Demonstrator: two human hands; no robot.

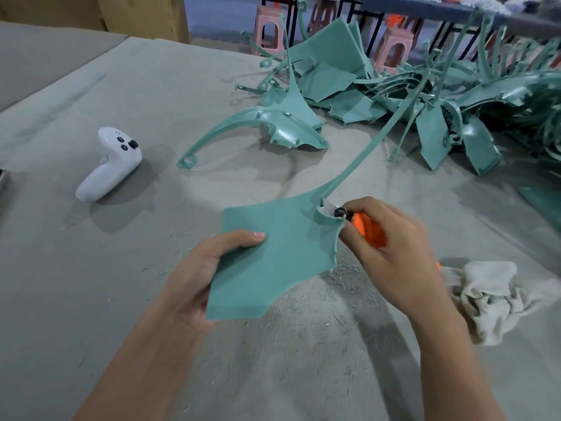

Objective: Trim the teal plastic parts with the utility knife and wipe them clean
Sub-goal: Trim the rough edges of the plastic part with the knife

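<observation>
Gripping a flat, matte teal plastic part (273,256) by its left edge, the left hand (200,275) lays its thumb on top, fingers hidden beneath. A long thin strip curves up from the part's far corner. At its right edge, the right hand (385,247) curls round an orange utility knife (368,229), blade tip against a curled tab. A crumpled beige cloth (491,296) lies just right on the grey felt table (91,268).
</observation>
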